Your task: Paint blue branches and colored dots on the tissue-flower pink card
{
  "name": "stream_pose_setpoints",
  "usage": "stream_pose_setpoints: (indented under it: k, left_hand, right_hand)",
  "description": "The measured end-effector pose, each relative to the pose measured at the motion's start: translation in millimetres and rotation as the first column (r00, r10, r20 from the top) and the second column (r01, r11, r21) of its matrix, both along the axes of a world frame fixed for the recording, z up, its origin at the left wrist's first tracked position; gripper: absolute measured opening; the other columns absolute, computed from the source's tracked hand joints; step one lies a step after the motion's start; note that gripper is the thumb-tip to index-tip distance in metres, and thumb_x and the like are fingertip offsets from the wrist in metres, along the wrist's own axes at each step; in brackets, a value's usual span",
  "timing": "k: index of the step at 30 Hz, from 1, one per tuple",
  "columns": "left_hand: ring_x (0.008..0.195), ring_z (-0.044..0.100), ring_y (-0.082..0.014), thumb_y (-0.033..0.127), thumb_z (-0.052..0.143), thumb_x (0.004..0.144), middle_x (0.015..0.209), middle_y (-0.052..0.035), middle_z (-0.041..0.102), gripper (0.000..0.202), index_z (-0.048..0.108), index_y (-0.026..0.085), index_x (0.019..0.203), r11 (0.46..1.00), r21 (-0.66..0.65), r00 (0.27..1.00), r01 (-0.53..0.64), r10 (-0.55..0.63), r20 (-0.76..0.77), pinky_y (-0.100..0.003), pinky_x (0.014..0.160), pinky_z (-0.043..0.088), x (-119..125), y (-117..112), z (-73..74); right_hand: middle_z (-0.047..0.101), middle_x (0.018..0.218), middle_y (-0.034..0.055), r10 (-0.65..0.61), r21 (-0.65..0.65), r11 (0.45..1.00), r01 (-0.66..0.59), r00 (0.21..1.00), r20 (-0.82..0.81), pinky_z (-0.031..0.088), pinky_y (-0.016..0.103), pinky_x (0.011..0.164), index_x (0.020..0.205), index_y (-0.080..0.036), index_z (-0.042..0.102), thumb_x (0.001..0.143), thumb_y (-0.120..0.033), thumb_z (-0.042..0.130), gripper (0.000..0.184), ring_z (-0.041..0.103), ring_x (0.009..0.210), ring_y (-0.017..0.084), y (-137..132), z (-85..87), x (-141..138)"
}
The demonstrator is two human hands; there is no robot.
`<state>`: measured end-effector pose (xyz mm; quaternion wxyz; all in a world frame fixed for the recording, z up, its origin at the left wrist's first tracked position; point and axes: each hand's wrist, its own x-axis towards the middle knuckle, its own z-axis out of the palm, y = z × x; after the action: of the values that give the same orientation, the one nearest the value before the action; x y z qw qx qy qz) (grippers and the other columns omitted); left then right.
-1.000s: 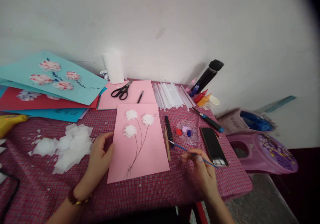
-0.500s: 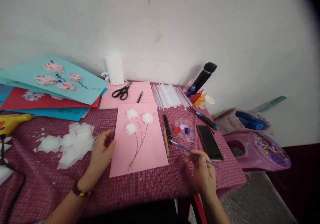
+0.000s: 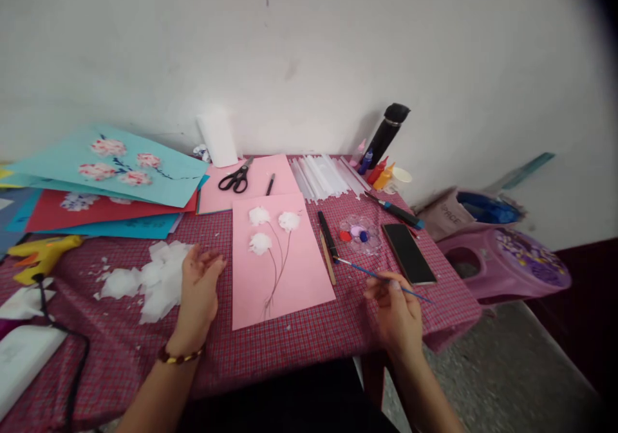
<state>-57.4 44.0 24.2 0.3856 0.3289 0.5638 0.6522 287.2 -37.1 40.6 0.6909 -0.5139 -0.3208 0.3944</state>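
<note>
Left hand (image 3: 197, 291): fingers loosely spread and holding nothing. It stood on edge over the desk (image 3: 313, 340), between the tissue heap (image 3: 149, 278) and the pink sheet (image 3: 280, 266).
Change at left hand: half a second earlier the thumb lay against the sheet's left edge. Here a narrow strip of checked cloth showed between them.
Right hand (image 3: 398, 314): fingers pinched on the paintbrush (image 3: 371, 274) near its rear end, as in both earlier frames.
Paintbrush: thin, blue-handled and held low above the desk. Its tip pointed up and to the left, just beside the lower ends of the black marker (image 3: 327, 232) and the wooden stick (image 3: 328, 259).
Pink sheet: flat on the desk between the two hands. It bore three white tissue flowers (image 3: 261, 243) with thin drawn stems, and its place was unchanged.
Palette (image 3: 361, 235): clear, with red, pink and blue paint, just beyond the brush tip.
Phone (image 3: 409, 253): face up, right of the palette and beyond the right hand.
Far edge: scissors (image 3: 235, 177) lay on a second pink sheet.
View: it had swung left, so the yellow glue gun (image 3: 41, 253) showed whole.
</note>
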Motion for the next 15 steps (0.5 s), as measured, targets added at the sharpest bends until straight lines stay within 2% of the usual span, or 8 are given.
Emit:
stream_pose_setpoints:
  k: [5, 10, 15]
  left_hand:
    - [0.091, 0.062, -0.0143, 0.033, 0.080, 0.062, 0.095, 0.0011, 0.058, 0.052, 0.055, 0.028, 0.108, 1.000, 0.007, 0.981, 0.026, -0.027, 0.191, -0.036, 0.088, 0.053, -6, -1, 8.3]
    - [0.094, 0.060, -0.0136, 0.024, 0.081, 0.059, 0.095, 0.0017, 0.059, 0.050, 0.058, 0.028, 0.103, 0.999, -0.008, 0.960, 0.038, -0.035, 0.278, -0.033, 0.089, 0.052, -4, -4, 13.5]
    - [0.092, 0.062, -0.0145, 0.024, 0.079, 0.062, 0.095, 0.0005, 0.061, 0.044, 0.058, 0.026, 0.101, 0.995, -0.043, 0.935, 0.086, -0.066, 0.348, -0.035, 0.089, 0.053, -1, -8, 16.7]
  right_hand:
    - [0.069, 0.068, -0.0006, 0.017, 0.006, 1.000, -0.016, 0.980, -0.200, 0.051, 0.029, 0.063, 0.088, -0.022, 0.067, 0.085, -0.040, 0.066, 0.018, 0.060, 0.055, 0.013, 4, 0.2, -20]
    - [0.061, 0.056, -0.0048, -0.016, -0.027, 1.000, 0.008, 0.955, -0.297, 0.053, 0.028, 0.062, 0.078, -0.021, 0.063, 0.082, -0.043, 0.068, 0.023, 0.055, 0.050, 0.010, 3, -0.7, -30]
    - [0.043, 0.046, -0.0110, -0.027, -0.076, 0.997, -0.004, 0.916, -0.399, 0.048, 0.023, 0.052, 0.069, -0.021, 0.053, 0.085, -0.041, 0.066, 0.029, 0.037, 0.038, 0.006, 4, 1.3, -31]
